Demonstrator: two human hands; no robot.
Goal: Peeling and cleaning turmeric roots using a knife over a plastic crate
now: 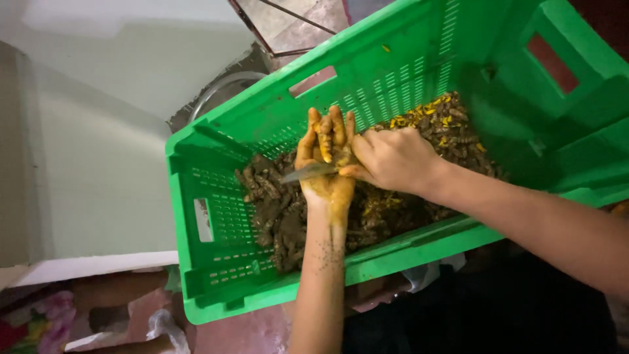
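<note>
The left hand (325,164), stained yellow, grasps a turmeric root (325,141) upright above the green crate (216,216). The right hand (393,159) grips a knife (308,172), blade laid across the left palm just below the root. Peeling seems underway; the next stroke needs a shallow, controlled scrape away from the fingers.

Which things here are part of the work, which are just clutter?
In use: left hand holding a yellow root; right hand with knife; green crate; root pile.
Lying about: plastic bag, metal frame, pink cloth.
</note>
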